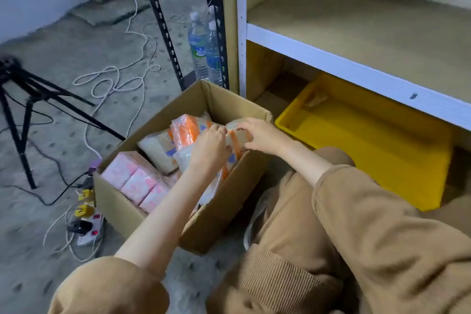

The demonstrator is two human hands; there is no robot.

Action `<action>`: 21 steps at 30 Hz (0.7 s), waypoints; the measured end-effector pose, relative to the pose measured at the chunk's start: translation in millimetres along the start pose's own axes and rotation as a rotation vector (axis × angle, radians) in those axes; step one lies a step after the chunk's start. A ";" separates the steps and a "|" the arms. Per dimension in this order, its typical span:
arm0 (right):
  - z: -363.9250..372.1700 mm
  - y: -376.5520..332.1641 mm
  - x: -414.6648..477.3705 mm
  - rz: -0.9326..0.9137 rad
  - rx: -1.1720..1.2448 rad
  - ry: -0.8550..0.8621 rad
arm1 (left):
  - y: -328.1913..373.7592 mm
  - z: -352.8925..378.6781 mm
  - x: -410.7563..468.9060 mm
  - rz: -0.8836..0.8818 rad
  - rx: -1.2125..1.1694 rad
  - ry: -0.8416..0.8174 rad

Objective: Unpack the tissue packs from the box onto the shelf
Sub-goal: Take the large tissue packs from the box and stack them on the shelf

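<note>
A black tripod [23, 109] stands at far left on the concrete floor, with a white cord [114, 79] looping past it and a power strip [89, 227] just beside the open box [219, 211]. In the box's left end lie pink packs [135, 176] in a row, then a beige pack [158, 150] and an orange pack [186, 132] tilted against it. Behind the box stand water bottles [201, 46]. The left hand [209, 150] and right hand [260, 135] meet over the box's far right corner, fingers curled on a striped pack [238, 136] – one at each end – still inside the box. Farther right, a yellow tray [369, 140] sits under the shelf [356, 20], whose board is bare – no pack on it yet
</note>
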State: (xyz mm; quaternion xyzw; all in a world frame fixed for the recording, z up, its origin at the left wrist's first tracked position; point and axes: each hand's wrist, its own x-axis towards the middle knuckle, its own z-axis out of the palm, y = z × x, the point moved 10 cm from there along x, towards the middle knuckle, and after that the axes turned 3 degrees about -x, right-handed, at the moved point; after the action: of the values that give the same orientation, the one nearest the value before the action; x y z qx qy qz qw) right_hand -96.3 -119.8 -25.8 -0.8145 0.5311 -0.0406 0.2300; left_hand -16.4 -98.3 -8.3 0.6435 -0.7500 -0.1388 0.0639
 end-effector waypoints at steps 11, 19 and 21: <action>47.1 -6.1 62.5 -0.107 -0.093 -0.297 | -44.1 29.0 18.9 -0.201 0.029 -0.096; 53.0 -12.6 58.9 -0.186 -0.198 -0.250 | -46.7 41.4 8.2 -0.192 0.098 -0.092; 49.2 -11.5 56.0 -0.184 -0.206 -0.226 | -40.2 38.7 6.6 -0.160 0.104 -0.065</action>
State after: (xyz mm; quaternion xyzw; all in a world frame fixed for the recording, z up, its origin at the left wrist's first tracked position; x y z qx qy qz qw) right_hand -47.1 -149.2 -74.8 -0.8782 0.4266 0.0850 0.1989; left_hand 10.0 -105.3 -57.4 0.6991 -0.7041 -0.1249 -0.0052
